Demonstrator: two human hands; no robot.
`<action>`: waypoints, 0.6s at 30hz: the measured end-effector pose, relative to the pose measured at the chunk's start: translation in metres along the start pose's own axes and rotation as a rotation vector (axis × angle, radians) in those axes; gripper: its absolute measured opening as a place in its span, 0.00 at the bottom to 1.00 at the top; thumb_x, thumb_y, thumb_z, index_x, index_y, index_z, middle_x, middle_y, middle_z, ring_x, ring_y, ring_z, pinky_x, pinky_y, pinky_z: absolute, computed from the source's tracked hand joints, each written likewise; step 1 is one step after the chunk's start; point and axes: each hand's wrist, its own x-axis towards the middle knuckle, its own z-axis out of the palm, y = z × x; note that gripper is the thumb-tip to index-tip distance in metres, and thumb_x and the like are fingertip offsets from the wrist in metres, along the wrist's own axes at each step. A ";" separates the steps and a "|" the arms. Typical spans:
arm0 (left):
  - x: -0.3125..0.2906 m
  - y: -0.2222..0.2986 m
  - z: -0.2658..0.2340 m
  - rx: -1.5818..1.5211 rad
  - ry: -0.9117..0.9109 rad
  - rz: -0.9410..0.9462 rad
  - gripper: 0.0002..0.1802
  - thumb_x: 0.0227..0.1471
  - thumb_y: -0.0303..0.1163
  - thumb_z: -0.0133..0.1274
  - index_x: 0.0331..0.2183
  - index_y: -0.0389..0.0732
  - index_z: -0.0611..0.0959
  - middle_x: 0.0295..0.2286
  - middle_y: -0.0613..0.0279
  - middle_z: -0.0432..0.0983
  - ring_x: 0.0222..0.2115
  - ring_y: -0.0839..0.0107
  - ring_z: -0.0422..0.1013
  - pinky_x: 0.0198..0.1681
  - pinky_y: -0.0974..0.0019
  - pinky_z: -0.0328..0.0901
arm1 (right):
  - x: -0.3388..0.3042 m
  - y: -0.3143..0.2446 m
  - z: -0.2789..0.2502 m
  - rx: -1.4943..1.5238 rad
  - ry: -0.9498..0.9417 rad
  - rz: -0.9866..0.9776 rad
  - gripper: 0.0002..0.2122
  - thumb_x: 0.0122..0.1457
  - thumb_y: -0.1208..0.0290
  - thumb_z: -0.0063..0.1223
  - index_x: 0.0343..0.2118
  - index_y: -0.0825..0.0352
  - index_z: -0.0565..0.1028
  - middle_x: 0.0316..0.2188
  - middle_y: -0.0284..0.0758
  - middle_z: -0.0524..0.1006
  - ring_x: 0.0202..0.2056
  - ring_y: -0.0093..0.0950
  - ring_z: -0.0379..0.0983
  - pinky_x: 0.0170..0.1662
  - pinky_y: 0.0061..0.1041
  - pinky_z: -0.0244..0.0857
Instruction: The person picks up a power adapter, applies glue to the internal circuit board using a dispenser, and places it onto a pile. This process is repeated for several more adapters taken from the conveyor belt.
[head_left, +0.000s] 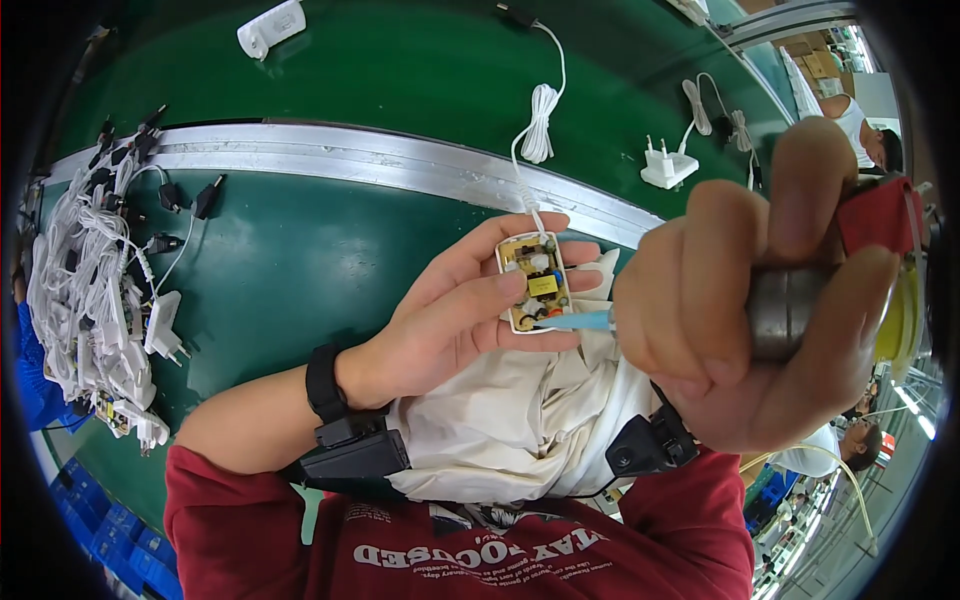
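Note:
In my left hand [440, 315] lies an open white power adapter [504, 268], its circuit board face up, the thumb pressing on its edge and fingers behind it. A yellow transformer and small parts show on the board. The white cord leaves its far end. My right hand [720, 290], large and close, is wrapped round a grey cylindrical dispenser [788, 312] with a red wrap and a yellow part at its back end. Its pale blue tapered nozzle [590, 320] reaches to the board's near end; whether the tip touches is hard to make out.
Left on the green bench [270, 260] is a heap of white corded adapters [90, 290]. Beyond the metal rail [400, 155], a green surface carries an adapter [270, 30], a coiled cord [540, 125] and a plug adapter [668, 165]. White cloth [510, 420] covers my lap. People sit at right.

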 end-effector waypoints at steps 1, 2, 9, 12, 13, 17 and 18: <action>0.000 0.000 0.000 -0.012 -0.022 -0.001 0.25 0.59 0.28 0.38 0.57 0.40 0.56 0.54 0.51 0.59 0.55 0.60 0.59 0.52 0.51 0.64 | -0.001 0.001 0.002 0.003 -0.003 0.001 0.16 0.66 0.53 0.26 0.38 0.63 0.58 0.10 0.27 0.58 0.09 0.16 0.50 0.13 0.17 0.47; -0.001 0.001 0.000 -0.025 -0.044 -0.002 0.25 0.59 0.28 0.38 0.57 0.40 0.56 0.55 0.51 0.58 0.56 0.59 0.58 0.53 0.50 0.63 | -0.003 0.000 0.002 0.006 -0.006 0.003 0.16 0.66 0.53 0.26 0.38 0.63 0.58 0.10 0.27 0.58 0.09 0.16 0.50 0.13 0.17 0.47; -0.001 -0.003 -0.003 -0.075 -0.111 0.012 0.25 0.60 0.30 0.37 0.58 0.39 0.55 0.55 0.51 0.58 0.56 0.59 0.58 0.53 0.49 0.63 | -0.002 0.003 0.006 0.028 -0.019 0.009 0.16 0.66 0.53 0.26 0.39 0.64 0.58 0.11 0.27 0.58 0.09 0.16 0.50 0.13 0.17 0.47; 0.000 -0.002 -0.004 -0.082 -0.134 0.010 0.25 0.60 0.30 0.37 0.58 0.39 0.55 0.55 0.51 0.58 0.56 0.59 0.58 0.53 0.50 0.63 | 0.000 0.003 0.004 0.042 -0.016 0.009 0.16 0.66 0.53 0.26 0.39 0.64 0.58 0.11 0.27 0.58 0.09 0.16 0.50 0.13 0.17 0.47; 0.000 -0.001 -0.004 -0.085 -0.126 0.010 0.25 0.60 0.31 0.37 0.58 0.39 0.55 0.55 0.51 0.58 0.56 0.59 0.58 0.53 0.50 0.63 | 0.001 0.004 0.006 0.048 -0.015 0.009 0.17 0.66 0.53 0.26 0.39 0.64 0.58 0.11 0.27 0.58 0.09 0.16 0.51 0.13 0.17 0.47; 0.001 -0.002 -0.002 -0.078 -0.105 0.006 0.26 0.60 0.31 0.37 0.58 0.38 0.55 0.55 0.50 0.58 0.56 0.59 0.58 0.53 0.50 0.63 | 0.007 0.006 0.011 0.068 -0.015 0.010 0.17 0.66 0.53 0.26 0.40 0.64 0.58 0.11 0.27 0.58 0.09 0.16 0.51 0.13 0.17 0.47; 0.002 -0.003 -0.002 -0.066 -0.102 0.003 0.26 0.60 0.31 0.37 0.58 0.38 0.55 0.55 0.50 0.58 0.56 0.59 0.58 0.53 0.50 0.63 | 0.009 0.007 0.012 0.072 -0.016 0.010 0.17 0.66 0.53 0.26 0.40 0.64 0.57 0.11 0.27 0.58 0.09 0.16 0.51 0.13 0.17 0.47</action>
